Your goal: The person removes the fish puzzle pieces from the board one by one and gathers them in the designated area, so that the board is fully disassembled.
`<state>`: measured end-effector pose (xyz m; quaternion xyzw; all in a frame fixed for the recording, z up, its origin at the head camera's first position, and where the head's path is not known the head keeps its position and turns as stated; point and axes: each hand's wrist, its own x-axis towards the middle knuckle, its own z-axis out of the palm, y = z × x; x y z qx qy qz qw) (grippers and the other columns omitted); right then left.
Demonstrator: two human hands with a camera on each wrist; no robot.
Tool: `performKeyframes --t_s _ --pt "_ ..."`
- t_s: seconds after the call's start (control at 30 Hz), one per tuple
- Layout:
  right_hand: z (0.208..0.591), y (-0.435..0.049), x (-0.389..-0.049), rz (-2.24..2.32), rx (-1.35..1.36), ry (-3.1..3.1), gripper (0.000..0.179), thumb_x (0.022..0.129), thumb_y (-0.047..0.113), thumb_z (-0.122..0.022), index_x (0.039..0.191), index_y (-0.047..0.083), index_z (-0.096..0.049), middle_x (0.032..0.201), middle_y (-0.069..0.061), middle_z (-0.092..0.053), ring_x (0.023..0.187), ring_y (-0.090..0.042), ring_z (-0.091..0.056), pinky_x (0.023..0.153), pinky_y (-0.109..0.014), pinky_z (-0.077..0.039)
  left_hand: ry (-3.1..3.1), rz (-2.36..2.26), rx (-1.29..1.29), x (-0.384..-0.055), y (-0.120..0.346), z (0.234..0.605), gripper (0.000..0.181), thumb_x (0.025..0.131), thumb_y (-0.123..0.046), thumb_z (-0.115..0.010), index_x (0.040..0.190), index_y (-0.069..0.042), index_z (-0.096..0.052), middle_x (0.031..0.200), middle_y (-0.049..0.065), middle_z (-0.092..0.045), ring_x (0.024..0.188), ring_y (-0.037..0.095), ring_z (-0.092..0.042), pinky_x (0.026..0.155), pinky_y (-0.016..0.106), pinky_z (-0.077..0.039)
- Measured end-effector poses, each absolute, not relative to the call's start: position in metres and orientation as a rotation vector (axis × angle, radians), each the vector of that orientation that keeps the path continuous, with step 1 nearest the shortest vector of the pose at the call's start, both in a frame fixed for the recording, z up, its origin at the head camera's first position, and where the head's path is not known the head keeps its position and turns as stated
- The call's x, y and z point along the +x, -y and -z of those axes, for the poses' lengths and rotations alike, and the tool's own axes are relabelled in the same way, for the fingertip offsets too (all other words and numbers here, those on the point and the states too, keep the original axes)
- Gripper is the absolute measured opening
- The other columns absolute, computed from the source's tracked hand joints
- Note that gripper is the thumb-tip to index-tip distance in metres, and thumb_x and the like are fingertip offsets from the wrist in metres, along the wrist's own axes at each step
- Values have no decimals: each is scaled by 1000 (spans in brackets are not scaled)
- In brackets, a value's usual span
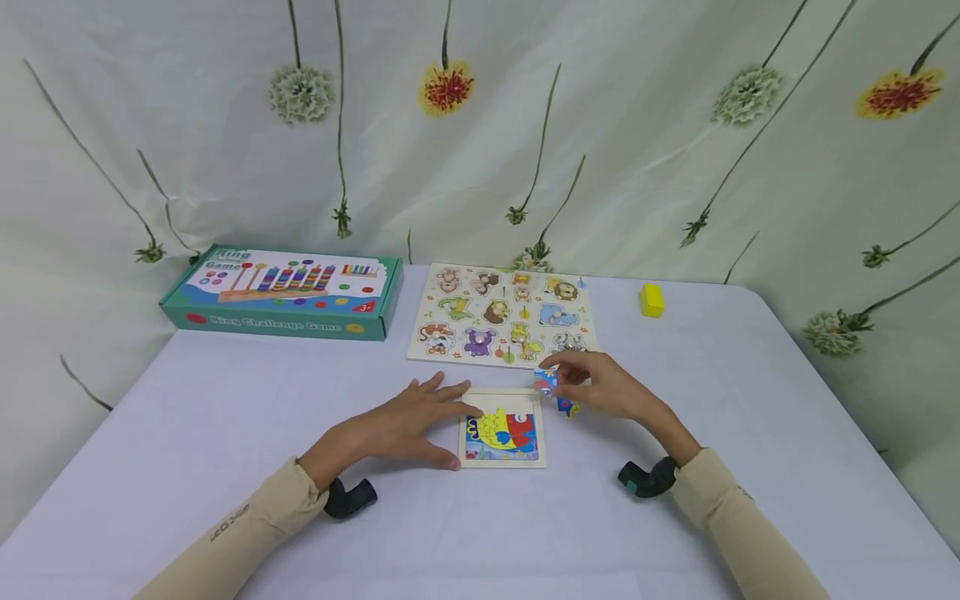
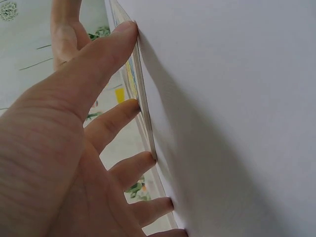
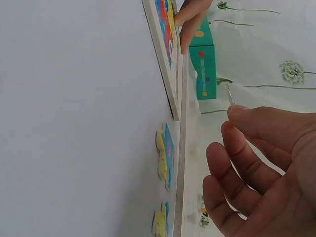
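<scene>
A small square puzzle frame [image 1: 501,463] lies on the table, with a red and yellow fish picture [image 1: 510,433] in its lower part; bare wood shows along the top. Spread fingers of my left hand [image 1: 408,421] touch its left side, the thumb at the lower left corner. My right hand [image 1: 600,385] pinches a blue puzzle piece [image 1: 545,381] above the frame's top right corner; the right wrist view shows it edge-on. Under that hand, a blue and yellow puzzle piece [image 1: 566,407] lies on the table. The right wrist view shows two loose pieces [image 3: 164,155] beside the frame.
Behind the frame lies an animal peg board [image 1: 465,312]. A green Ring Challenge Game box [image 1: 281,292] stands at the back left, and a yellow block [image 1: 652,300] at the back right. Flowered cloth [image 1: 480,167] hangs behind the table.
</scene>
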<state>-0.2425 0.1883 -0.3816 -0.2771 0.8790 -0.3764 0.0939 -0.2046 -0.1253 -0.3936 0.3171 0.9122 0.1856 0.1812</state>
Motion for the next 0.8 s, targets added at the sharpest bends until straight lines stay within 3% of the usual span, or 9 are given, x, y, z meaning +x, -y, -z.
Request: performKeyframes --t_s 0.8 --pt "388 -273 -224 1117 -546 -2665 32 89 7 -65 121 5 -61 86 -5 -56 82 -21 -53 68 -21 -49 -2579 -514 912 -205 126 394 68 78 -44 -76 139 -32 -50 159 3 -23 146 41 -6 114 64 -6"
